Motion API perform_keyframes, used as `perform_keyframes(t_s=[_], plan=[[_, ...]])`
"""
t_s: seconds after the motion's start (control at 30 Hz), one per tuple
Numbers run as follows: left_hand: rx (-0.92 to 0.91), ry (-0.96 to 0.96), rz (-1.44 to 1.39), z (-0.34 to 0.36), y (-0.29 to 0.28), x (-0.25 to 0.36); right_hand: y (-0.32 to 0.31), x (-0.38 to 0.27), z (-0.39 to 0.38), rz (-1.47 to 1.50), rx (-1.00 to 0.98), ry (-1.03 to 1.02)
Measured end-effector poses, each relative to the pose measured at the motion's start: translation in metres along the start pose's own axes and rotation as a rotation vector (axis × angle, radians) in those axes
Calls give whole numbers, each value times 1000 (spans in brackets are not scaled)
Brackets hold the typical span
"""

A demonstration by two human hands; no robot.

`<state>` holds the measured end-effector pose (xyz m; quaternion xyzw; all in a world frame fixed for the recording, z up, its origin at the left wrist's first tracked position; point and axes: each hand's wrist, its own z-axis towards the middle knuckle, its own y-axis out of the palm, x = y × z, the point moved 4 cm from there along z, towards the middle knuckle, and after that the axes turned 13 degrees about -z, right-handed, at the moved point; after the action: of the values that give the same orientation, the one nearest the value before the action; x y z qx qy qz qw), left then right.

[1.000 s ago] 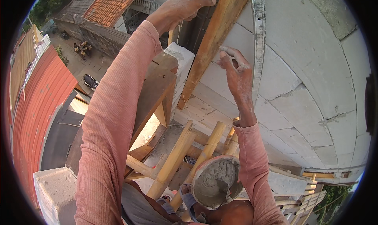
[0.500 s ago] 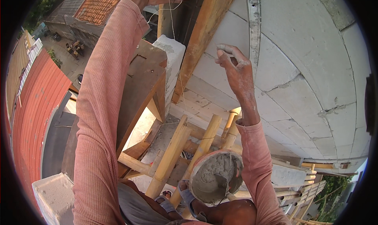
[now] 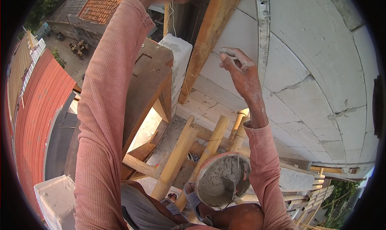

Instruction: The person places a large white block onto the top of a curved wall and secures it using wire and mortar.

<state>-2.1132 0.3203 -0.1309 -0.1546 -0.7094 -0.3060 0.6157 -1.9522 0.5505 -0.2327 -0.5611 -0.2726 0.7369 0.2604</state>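
No text, label, brand, number or sign can be read. The metal strip (image 3: 263, 33) along the pale block wall (image 3: 295, 71) bears dark streaks and specks, perhaps only grime; they are too small to tell whether any are printed.
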Motion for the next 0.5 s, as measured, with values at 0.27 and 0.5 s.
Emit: perform_keyframes(t_s=[0.27, 0.5], plan=[[-84, -144, -370, 6, -10, -12, 2, 2, -1, -29, -44, 15], [-165, -163, -397, 0, 0, -22, 6, 11, 0, -46, -74, 7]])
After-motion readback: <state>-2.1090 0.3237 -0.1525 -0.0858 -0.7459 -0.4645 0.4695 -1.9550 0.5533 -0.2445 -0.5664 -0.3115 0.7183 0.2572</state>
